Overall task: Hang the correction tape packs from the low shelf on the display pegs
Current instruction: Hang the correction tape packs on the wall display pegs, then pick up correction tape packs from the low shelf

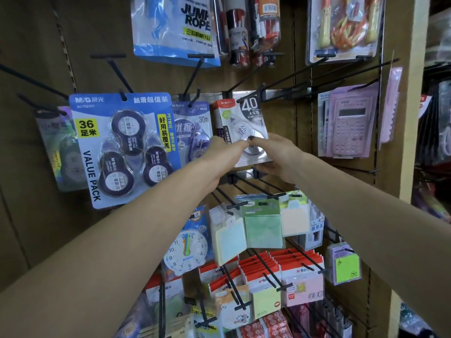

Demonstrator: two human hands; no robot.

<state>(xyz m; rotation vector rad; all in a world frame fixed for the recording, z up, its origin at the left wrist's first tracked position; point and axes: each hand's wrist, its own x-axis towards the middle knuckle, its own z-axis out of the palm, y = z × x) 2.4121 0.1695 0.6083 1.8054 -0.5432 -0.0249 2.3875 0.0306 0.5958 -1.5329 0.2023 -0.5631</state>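
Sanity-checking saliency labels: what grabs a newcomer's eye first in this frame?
Both hands meet at centre: the left hand and right hand pinch a white "40" correction tape pack against its peg. Left of them hangs a big blue value pack holding three dark tape dispensers. A pink calculator hangs far right, and a toy clock sits below the arms.
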